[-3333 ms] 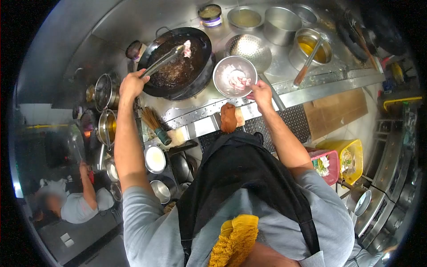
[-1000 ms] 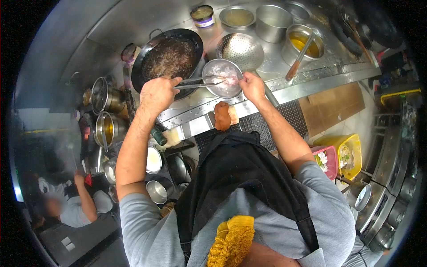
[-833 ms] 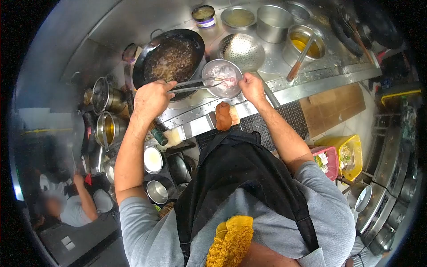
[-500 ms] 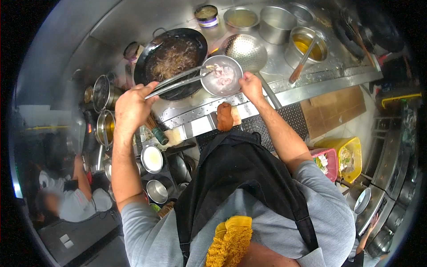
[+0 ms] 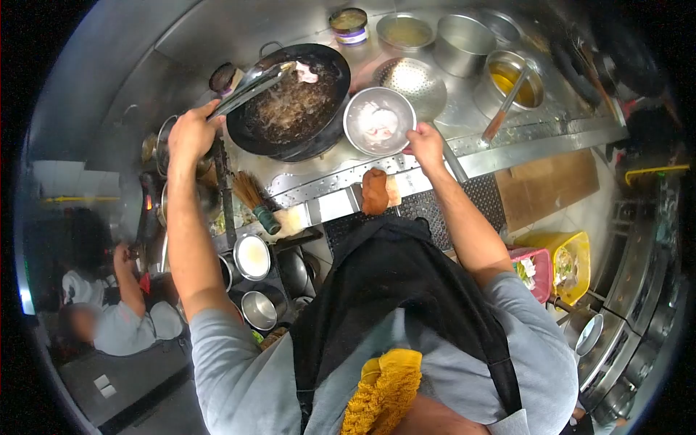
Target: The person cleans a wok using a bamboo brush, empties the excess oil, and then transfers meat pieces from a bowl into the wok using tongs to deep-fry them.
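On the wet steel counter, the left hand closes around long metal tongs, their tips at a pale piece over the round black wok; the right hand pinches the silvery metal bowl of similar pieces. Low, gentle release should limit splashing.

wet steel counter | wok at left on burner | perforated ladle right of it | jar, shallow bowl, deep pot along back | oil pot farther right | brown cloth on front edge
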`<action>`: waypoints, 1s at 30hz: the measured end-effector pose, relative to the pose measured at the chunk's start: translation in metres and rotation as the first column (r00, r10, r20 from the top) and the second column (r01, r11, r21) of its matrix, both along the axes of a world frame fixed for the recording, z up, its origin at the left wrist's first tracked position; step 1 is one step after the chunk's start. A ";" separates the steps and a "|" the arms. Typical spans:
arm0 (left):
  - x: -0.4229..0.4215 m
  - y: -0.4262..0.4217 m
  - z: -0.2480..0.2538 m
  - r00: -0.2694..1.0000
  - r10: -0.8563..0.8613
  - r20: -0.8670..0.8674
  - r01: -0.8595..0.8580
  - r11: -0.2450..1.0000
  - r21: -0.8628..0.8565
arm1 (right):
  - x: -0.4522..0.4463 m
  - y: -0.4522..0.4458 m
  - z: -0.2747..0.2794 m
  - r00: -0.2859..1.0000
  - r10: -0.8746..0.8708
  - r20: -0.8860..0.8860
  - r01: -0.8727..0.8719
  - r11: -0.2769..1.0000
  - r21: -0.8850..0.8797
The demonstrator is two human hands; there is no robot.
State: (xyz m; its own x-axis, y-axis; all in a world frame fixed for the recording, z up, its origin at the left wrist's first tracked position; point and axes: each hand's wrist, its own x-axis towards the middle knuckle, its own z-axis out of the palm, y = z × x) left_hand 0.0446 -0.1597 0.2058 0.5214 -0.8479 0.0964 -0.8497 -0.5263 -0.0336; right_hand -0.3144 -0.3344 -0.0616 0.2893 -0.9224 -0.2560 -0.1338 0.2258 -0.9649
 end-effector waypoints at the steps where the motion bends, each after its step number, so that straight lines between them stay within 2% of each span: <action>1: 0.012 -0.011 -0.012 0.999 0.039 0.009 -0.040 0.997 0.060 | -0.006 0.004 0.006 0.998 -0.040 0.055 0.039 0.999 0.030; 6: 0.065 -0.041 -0.087 0.988 0.154 0.024 -0.156 0.967 0.201 | -0.031 0.009 0.003 0.990 -0.139 0.032 0.136 0.988 0.070; 8: 0.081 -0.043 -0.116 0.966 0.258 -0.004 -0.249 0.935 0.251 | -0.039 0.008 -0.001 0.992 -0.126 0.001 0.125 0.990 0.069; 9: 0.085 -0.040 -0.129 0.967 0.256 -0.006 -0.247 0.936 0.252 | -0.041 0.007 -0.003 0.994 -0.110 -0.028 0.112 0.991 0.071; 11: 0.075 -0.032 -0.134 0.913 0.401 -0.072 -0.384 0.906 0.179 | -0.042 0.008 0.000 0.993 -0.114 -0.032 0.116 0.991 0.066; 13: 0.063 -0.024 -0.128 0.916 0.396 -0.073 -0.377 0.907 0.185 | -0.042 0.007 -0.001 0.992 -0.124 -0.034 0.126 0.990 0.064; 15: 0.047 -0.012 -0.118 0.933 0.359 -0.013 -0.359 0.933 0.040 | -0.039 0.003 -0.006 0.993 -0.098 -0.073 0.100 0.995 0.026; 16: 0.033 -0.004 -0.108 0.947 0.317 -0.045 -0.320 0.945 -0.063 | -0.035 0.005 0.002 0.995 -0.096 -0.022 0.096 0.995 0.017; 17: 0.018 0.002 -0.096 0.949 0.312 -0.045 -0.314 0.947 -0.062 | -0.034 0.003 -0.001 0.995 -0.101 -0.022 0.102 0.995 0.017; 19: -0.019 0.013 -0.070 0.982 0.121 -0.144 -0.140 0.981 -0.131 | -0.028 -0.002 -0.008 0.997 -0.055 -0.046 0.053 0.998 -0.037; 21: -0.058 0.019 -0.054 0.982 -0.075 -0.174 0.062 0.995 -0.076 | -0.019 -0.001 -0.002 0.995 -0.047 -0.091 0.040 0.996 -0.074; 23: -0.085 0.021 -0.056 0.956 -0.251 -0.150 0.256 0.967 0.015 | -0.010 0.001 0.002 0.983 -0.091 -0.162 0.056 0.977 -0.205; 24: -0.112 0.016 -0.043 0.963 -0.168 -0.209 0.202 0.968 0.152 | -0.007 0.002 0.005 0.984 -0.079 -0.159 0.045 0.977 -0.208; 26: -0.126 0.008 -0.058 0.957 -0.238 -0.167 0.269 0.943 0.194 | 0.000 0.003 0.008 0.971 -0.097 -0.219 0.019 0.944 -0.330; 30: -0.133 -0.001 -0.078 0.954 -0.260 -0.148 0.289 0.929 0.233 | 0.011 0.000 -0.003 0.985 -0.062 -0.162 0.014 0.960 -0.280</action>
State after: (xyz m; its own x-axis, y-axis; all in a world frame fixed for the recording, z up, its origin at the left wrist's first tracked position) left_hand -0.0885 -0.1610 0.1274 0.2603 -0.9483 -0.1816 -0.9653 -0.2593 -0.0295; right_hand -0.3030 -0.3346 -0.0642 0.2277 -0.9732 -0.0304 -0.2952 -0.0393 -0.9546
